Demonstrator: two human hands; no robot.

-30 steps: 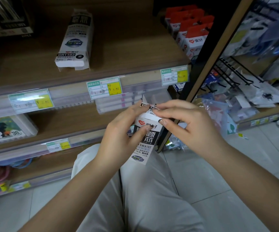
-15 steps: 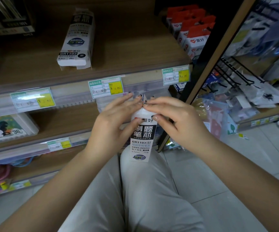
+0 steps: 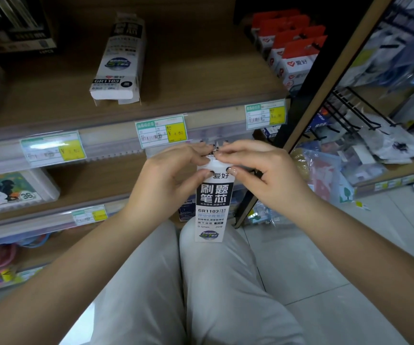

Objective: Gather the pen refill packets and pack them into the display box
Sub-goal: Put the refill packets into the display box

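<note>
Here, left hand (image 3: 168,178) and right hand (image 3: 258,175) pinch the top edge of a white-and-black cardboard pen refill packet (image 3: 211,202), upright over the lap (image 3: 221,282), apparently to tidy it for the white cardboard display box (image 3: 120,61) lying on the wooden shelf (image 3: 201,78) above.

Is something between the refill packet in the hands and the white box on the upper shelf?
No loose item does. The left hand and right hand pinch the refill packet at its top. Only the price-tag rail lies between it and the white box; the packet would likely need lifting over it.
</note>
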